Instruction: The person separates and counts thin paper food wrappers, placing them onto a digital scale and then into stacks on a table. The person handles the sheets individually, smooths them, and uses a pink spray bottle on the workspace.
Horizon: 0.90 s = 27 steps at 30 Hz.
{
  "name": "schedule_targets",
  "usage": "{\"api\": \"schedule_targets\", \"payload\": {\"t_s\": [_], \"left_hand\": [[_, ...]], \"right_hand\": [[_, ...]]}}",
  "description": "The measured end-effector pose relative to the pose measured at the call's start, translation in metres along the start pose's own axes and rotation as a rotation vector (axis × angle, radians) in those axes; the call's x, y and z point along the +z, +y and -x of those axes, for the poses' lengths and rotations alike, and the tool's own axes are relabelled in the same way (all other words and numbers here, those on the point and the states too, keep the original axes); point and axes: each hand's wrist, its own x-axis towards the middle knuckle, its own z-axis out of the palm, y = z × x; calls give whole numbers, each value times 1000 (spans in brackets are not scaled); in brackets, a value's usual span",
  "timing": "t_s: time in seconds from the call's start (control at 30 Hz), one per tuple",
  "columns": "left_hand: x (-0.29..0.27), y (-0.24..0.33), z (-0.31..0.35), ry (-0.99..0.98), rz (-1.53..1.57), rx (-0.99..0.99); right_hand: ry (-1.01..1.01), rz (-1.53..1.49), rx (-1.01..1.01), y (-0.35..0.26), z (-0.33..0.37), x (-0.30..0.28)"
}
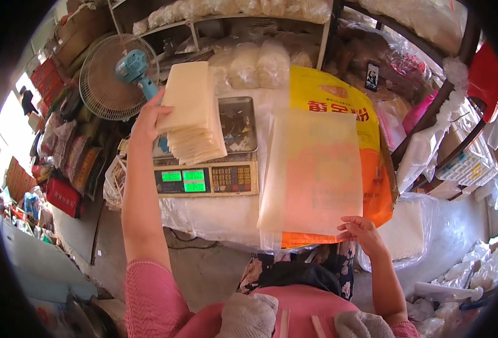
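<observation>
My left hand grips the left edge of a thick stack of cream sheets, its thumb lying on top. The stack's lower layers fan out unevenly over the pan of a digital scale; whether it rests on the pan is hidden. Green displays glow on the scale's front beside a keypad. At the right, a translucent cream sheet lies over a yellow and orange printed sack, whose colours show through. Its near right corner is between the fingers of my right hand.
A blue fan stands beyond my left hand. Plastic-wrapped bundles sit behind the scale, with loaded shelves above. A wrapped pale stack is low at the right. Bags and boxes crowd the left wall; a phone is propped at the back right.
</observation>
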Motion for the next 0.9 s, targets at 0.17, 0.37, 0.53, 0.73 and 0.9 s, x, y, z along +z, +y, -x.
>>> {"api": "schedule_targets", "payload": {"t_s": [0.17, 0.37, 0.53, 0.73, 0.9], "left_hand": [[-9, -1, 11, 18, 68, -4], [8, 27, -14, -4, -391, -55], [18, 21, -85, 68, -1157, 196], [83, -43, -89, 29, -1403, -81], [69, -83, -98, 39, -1369, -138]], "right_hand": [[-23, -10, -66, -5, 4, 1], [-104, 64, -185, -50, 9, 24], [-442, 25, -466, -161, 72, 88], [-1234, -445, -694, -195, 116, 147], [-1079, -997, -472, -225, 169, 188]]}}
